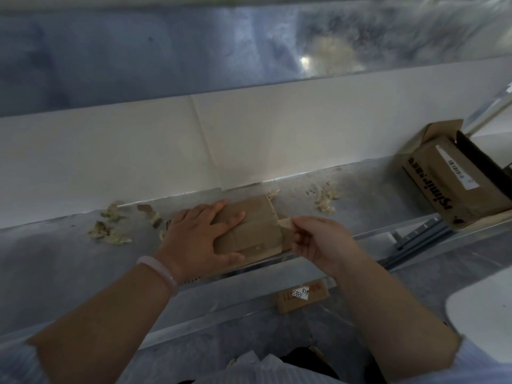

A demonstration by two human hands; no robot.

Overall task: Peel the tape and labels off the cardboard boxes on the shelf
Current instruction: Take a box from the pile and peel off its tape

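Shelf: sheet metal, smooth, dull grey, w/ a white panel behind; expect cardboard to slide on it, so you need the hold-down. Large box, far right of shelf, brown corrugated, flaps open, black print and a white barcode label on its upper face; stiff and light by the look, not yet handled. Flattened box, centre of shelf at front edge: thin brown cardboard, creased in panels, lies flat; judged very light, bends easily, will lift w/ the tape if not pinned. Your left hand lies palm-down, fingers spread, on its left half: flat press, nothing grasped. Your right hand at its right edge, grip closed in a thumb-and-finger pinch on the tape strip. Tape: thin, pale tan, flimsy, one end lifted, other end appears stuck to the board; likely to tear, so pinch near the peel line and pull low. Tape scraps, crumpled, yellowish, lie left and right of the box along the shelf; weightless, sticky by appearance.
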